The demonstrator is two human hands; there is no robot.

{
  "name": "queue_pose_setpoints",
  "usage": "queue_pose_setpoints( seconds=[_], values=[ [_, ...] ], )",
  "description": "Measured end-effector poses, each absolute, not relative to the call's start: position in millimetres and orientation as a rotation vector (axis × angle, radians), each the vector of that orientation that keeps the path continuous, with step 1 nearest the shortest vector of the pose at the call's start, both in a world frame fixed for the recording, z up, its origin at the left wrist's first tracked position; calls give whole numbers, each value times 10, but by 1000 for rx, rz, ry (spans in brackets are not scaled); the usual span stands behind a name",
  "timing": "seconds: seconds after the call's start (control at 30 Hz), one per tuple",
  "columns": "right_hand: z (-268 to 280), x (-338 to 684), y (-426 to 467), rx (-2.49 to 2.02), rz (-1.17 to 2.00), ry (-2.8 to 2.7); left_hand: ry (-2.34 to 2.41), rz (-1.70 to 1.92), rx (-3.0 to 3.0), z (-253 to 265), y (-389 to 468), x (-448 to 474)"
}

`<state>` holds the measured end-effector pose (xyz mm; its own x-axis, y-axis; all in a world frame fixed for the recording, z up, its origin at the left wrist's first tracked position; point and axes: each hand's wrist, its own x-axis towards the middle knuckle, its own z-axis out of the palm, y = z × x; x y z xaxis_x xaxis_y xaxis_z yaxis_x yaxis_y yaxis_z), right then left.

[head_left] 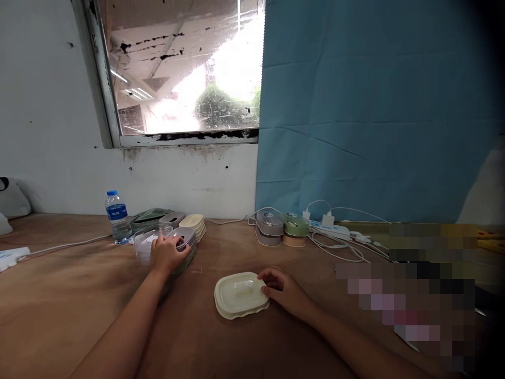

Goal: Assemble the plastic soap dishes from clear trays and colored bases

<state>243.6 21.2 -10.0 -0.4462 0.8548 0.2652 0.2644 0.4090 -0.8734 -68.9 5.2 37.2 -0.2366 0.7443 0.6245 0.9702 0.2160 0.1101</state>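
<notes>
My left hand (168, 253) reaches over a stack of mauve lids (190, 235) at the left middle; its fingers are curled and its thumb is at the opening in the top lid. A clear plastic container (142, 245) stands just left of that hand, partly covered by it. Low in the centre lies a pale cream oval box with its lid (239, 295), a see-through raised part in its middle. My right hand (282, 287) has bent fingers and thumb on the right rim of this box.
Behind the left hand are stacked cream lids (193, 223), a dark green pouch (150, 218) and a water bottle (118, 218). Two lidded boxes, one grey (269, 227) and one green (294, 227), stand near the wall. A power strip (330, 228) with looped cables lies right of them.
</notes>
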Motion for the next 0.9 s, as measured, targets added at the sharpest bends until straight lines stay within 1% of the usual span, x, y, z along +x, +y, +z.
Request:
queue_pose_setpoints(
  seconds=[0.4,0.63,0.9],
  values=[
    [-121,2437,225,-949,1025,-1927,-2202,-683,-1572,415,18,-636],
    [-95,2431,206,-960,1025,-1924,-2219,-579,-1612,438,14,-646],
    [-109,2429,218,-954,1015,-1928,-2211,-556,-1608,415,27,-642]
  ],
)
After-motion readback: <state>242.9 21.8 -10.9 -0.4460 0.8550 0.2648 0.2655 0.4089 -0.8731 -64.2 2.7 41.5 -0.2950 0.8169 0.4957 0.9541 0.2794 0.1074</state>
